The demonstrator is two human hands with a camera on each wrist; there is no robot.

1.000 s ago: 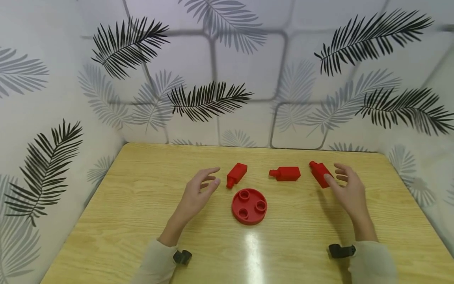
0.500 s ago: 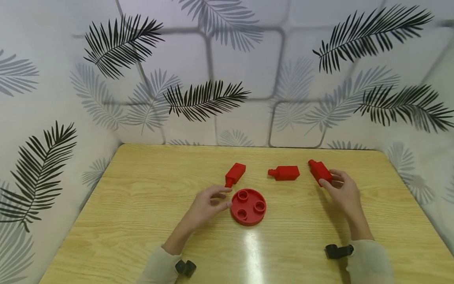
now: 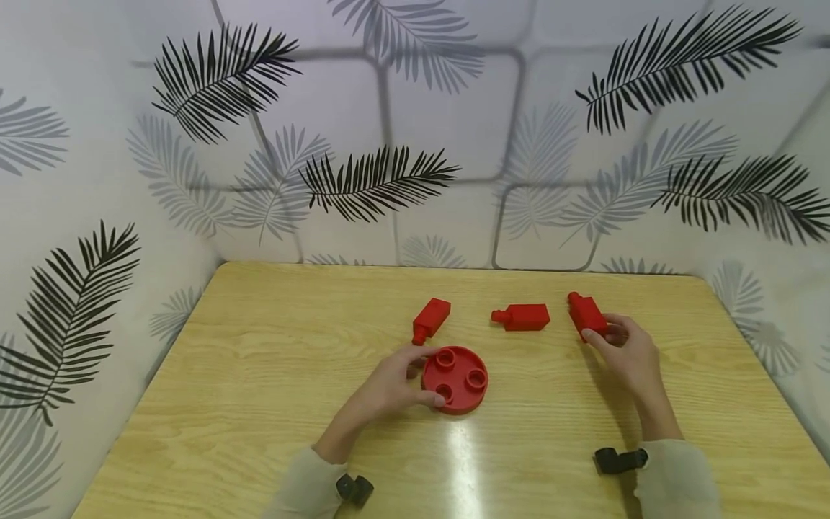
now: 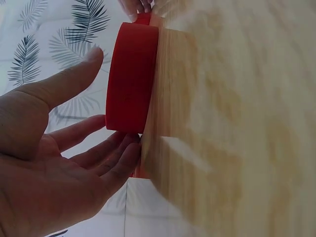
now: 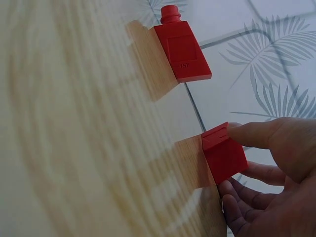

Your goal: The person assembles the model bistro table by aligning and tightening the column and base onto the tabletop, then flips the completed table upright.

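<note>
A red round tray [image 3: 457, 377] sits flat on the wooden tabletop [image 3: 292, 317], about midway across, its three ring-shaped sockets [image 3: 476, 379] facing up. The left hand [image 3: 392, 382] reaches around its left side, fingers at the far edge and thumb at the near edge. That grip is wide and loose; the left wrist view shows the thumb standing apart from the tray's side, so I doubt it has any hold. Should one side push before the other meets it, I'd expect the tray to skid or turn on the smooth wood.

Just beyond the tray, a red bottle [image 3: 431, 317] lies on its side with its neck pointing near, close to the left fingers; a careless knuckle could knock it askew. Farther right, a second bottle [image 3: 525, 317] lies with its neck to the left, touched by neither hand.

At the far right, the right hand [image 3: 627, 353] has a narrow grip, pinching a third bottle [image 3: 586, 315] at its base end between thumb and fingers, the neck pointing far and left. Whether the bottle is fully resting on the wood, I cannot tell. Held so close to its end, it could swing neck-down or slip if the pinch slackens.

A leaf-patterned covering [image 3: 447, 122] rises behind the far edge.
</note>
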